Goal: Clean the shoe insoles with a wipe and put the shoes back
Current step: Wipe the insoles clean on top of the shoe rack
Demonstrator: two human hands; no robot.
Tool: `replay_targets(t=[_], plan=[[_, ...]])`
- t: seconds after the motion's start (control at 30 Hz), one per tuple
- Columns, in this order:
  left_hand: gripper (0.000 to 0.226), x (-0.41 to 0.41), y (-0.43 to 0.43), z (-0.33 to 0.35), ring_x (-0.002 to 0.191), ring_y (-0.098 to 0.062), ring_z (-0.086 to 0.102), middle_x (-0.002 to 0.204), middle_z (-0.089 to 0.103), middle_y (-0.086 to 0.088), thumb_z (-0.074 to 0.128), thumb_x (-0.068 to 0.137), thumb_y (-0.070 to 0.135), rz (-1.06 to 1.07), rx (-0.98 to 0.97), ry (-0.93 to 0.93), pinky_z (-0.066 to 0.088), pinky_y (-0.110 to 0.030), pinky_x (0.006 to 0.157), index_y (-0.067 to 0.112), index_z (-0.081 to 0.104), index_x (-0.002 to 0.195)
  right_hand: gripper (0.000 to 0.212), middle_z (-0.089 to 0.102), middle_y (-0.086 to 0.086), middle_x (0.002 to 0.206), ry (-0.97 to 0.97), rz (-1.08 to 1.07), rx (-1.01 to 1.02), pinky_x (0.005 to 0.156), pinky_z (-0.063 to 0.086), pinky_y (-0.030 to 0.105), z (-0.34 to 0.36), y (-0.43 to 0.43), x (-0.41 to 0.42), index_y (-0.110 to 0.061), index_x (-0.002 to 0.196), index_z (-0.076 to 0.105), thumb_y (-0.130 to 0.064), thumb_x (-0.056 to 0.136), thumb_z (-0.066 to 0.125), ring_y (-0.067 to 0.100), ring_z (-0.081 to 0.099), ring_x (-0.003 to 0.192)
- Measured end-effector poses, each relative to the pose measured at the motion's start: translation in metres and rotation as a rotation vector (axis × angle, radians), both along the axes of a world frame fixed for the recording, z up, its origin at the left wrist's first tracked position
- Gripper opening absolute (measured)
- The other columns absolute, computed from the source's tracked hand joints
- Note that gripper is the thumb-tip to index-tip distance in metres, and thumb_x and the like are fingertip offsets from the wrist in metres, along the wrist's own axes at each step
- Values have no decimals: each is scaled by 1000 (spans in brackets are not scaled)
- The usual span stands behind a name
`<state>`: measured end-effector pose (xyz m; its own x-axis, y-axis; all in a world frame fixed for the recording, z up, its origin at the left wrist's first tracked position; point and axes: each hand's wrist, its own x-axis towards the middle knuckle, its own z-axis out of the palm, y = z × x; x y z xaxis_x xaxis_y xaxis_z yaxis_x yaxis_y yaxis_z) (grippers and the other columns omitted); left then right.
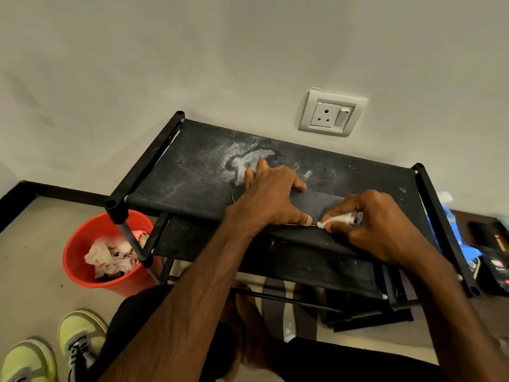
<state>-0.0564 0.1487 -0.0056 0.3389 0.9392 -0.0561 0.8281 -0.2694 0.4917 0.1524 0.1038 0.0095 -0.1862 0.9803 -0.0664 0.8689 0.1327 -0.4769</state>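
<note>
A dark grey flat shoe insole (322, 205) lies on the top tier of a black fabric-and-tube shoe rack (192, 166), near the front edge, between the two hands. The left hand (270, 194) is spread over its left part, fingers splayed and fairly straight, fingertips at the far edge and thumb at the near edge, pressing it flat onto the fabric. The right hand (380, 224) is curled, thumb and fingers pinching a small crumpled white wipe (338, 219), whose tip touches the insole's near edge just beside the left thumb.

The rack's top fabric carries a pale dusty smear behind the left hand. A white wall socket with a switch (330, 114) sits on the wall above the rack.

On the floor to the left, just beside the rack's front corner post, stands a red plastic bucket (124, 285) holding crumpled, stained paper (110, 257). A pair of yellow-green laced sneakers (80, 334) stands at the lower left, well apart from the insole. A blue plastic object (454, 238) (what it is cannot be made out) shows beyond the rack's right end.
</note>
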Motion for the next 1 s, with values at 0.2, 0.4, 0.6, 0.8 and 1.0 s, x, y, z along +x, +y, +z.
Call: replay_targets(t=[0.2,0.4,0.6,0.8,1.0], plan=[[72,-1,0,0,134,-25,29,141,52,9,83,69,59,10,-16,-12,22,-44,105,37,62,134,14,77,-14,83,31,-61,0,74,62,42,1,16,1,-37,87,82,-23,84,82,7,70,75],[73,-1,2,0,135,-25,27,140,53,8,84,68,59,6,-35,-21,19,-46,110,37,62,134,15,75,-1,83,-45,-226,168,70,59,39,-14,46,-11,-35,98,82,-27,86,79,18,67,73],[74,2,2,-2,132,-24,28,139,55,8,85,66,61,21,-42,-20,20,-38,94,38,62,133,16,77,-2,98,-44,-132,150,82,60,42,-12,35,-15,-31,102,82,-23,88,78,16,68,85],[71,1,2,-4,130,-24,30,137,57,9,85,66,59,7,-5,-27,20,-40,95,38,64,131,17,75,-21,90,24,53,34,71,58,22,-4,8,-8,-37,90,82,-21,84,83,-4,69,81],[72,-1,2,-1,131,-24,30,138,56,8,84,68,58,-6,-23,-33,21,-42,102,36,62,133,14,74,-12,78,14,-101,196,62,55,31,-15,32,-16,-36,91,81,-24,85,80,5,66,66]])
